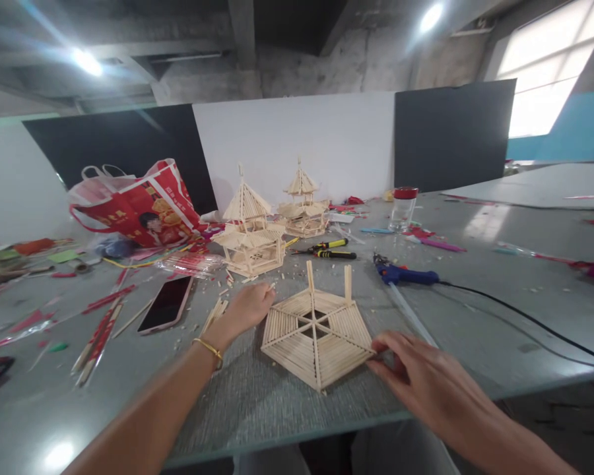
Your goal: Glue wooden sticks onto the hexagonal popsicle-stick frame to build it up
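Observation:
A flat hexagonal panel of thin wooden sticks point(339, 346) lies at the table's front, with a hole around its centre and two short stick posts point(348, 285) upright at its far corners. My right hand point(420, 369) pinches the panel's right corner between thumb and fingers. At the upper left corner is my left hand point(247, 305), its fingers curled closed; what they grip is hidden. Loose short sticks point(214, 315) lie beside my left wrist. Behind the panel stand two stick pagoda models, a nearer one point(253, 254) and a farther one point(304, 218).
A blue glue gun point(410, 274) with a black cord lies right of the panel. Yellow-black pliers point(329, 249) rest behind it. A phone point(167, 305), wrapped sticks point(98, 343) and a red bag point(143, 204) occupy the left. A red-lidded jar point(404, 210) stands at the back right.

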`<state>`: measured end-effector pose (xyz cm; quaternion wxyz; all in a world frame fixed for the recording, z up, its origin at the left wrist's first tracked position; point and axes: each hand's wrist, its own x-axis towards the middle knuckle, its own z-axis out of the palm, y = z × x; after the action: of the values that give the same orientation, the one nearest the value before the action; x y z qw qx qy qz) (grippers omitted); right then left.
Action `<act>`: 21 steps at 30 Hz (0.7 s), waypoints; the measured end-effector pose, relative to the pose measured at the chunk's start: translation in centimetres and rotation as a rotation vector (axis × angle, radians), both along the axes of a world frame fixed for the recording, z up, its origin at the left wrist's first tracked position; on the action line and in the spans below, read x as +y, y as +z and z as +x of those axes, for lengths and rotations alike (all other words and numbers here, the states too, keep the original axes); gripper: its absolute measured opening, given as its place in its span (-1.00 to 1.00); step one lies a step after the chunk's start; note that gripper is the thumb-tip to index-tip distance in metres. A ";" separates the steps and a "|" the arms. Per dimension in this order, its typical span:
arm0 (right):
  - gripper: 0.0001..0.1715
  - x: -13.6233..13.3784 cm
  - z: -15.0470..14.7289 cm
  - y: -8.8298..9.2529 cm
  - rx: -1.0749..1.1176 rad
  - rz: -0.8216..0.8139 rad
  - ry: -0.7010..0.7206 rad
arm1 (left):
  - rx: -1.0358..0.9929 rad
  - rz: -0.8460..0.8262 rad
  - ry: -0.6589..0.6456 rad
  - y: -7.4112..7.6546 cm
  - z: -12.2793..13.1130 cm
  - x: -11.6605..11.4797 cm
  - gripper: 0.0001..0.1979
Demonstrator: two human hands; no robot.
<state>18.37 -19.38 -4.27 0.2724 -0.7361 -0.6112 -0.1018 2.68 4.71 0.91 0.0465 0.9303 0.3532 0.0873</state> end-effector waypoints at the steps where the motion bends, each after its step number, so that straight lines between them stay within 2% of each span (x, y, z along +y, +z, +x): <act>1: -0.95 0.1 0.0 0.1 -0.004 -0.010 -0.003 | 0.003 0.003 0.000 0.0 -0.1 -0.1 -0.69; 8: -0.84 0.5 0.2 0.9 0.025 -0.073 0.023 | -0.018 -0.013 0.011 0.4 -0.6 -0.7 -0.68; 13: -0.77 0.3 0.8 1.8 0.028 -0.122 0.044 | -0.071 -0.017 0.022 0.1 -0.6 -0.8 -0.71; 16: -0.74 0.1 3.7 2.9 -0.004 -0.130 -0.059 | -0.132 -0.035 0.041 -0.2 -0.8 -0.5 -0.72; 19: -0.71 0.2 8.5 4.2 -0.076 -0.130 -0.214 | -0.229 -0.075 0.078 -0.4 -1.0 -0.1 -0.71; 21: -0.67 0.7 11.5 4.6 -0.181 -0.154 -0.241 | -0.318 -0.153 0.107 -0.2 -1.1 -0.1 -0.70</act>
<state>29.85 -18.66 0.35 0.1451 -0.8105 -0.5467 -0.1525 1.62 4.60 0.72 0.1675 0.8785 0.3958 0.2084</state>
